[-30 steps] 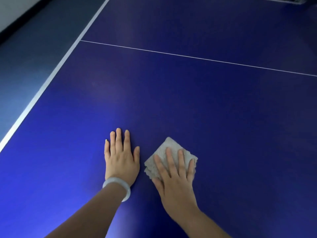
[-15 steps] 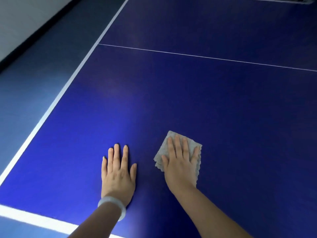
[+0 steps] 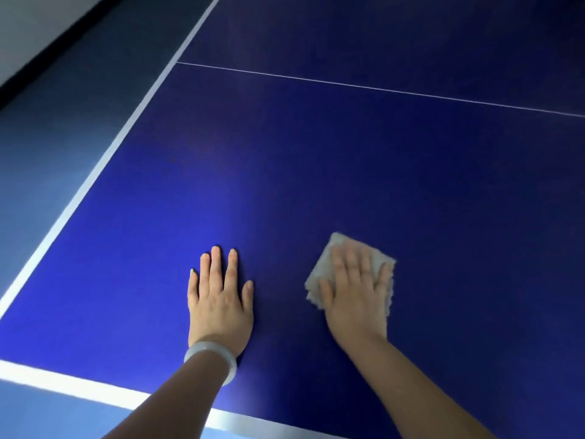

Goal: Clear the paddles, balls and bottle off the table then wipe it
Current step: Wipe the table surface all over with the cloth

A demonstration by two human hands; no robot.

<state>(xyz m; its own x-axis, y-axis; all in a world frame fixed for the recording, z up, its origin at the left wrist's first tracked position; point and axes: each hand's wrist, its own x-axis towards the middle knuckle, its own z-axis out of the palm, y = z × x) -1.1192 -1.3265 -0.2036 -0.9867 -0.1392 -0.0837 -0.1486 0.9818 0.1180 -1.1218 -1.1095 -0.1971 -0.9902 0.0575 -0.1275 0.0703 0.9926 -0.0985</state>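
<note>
A dark blue table tennis table (image 3: 316, 160) with white edge lines and a thin white centre line fills the view. My right hand (image 3: 356, 296) lies flat with straight fingers on a folded grey cloth (image 3: 319, 277) and presses it onto the table near the front edge. The hand and cloth look blurred. My left hand (image 3: 220, 296), with a pale bangle on the wrist, rests flat on the table about a hand's width to the left of the cloth. No paddles, balls or bottle are in view.
The table's left edge line (image 3: 104, 160) runs from the near left up to the top middle, and the near end line (image 3: 63, 384) crosses the bottom left. Beyond the left edge is a blue floor (image 3: 47, 106) and a pale wall (image 3: 31, 30).
My right hand has slid the cloth to the right, away from my left hand. The left hand has stayed planted flat. The view has pulled back, so the near end line shows.
</note>
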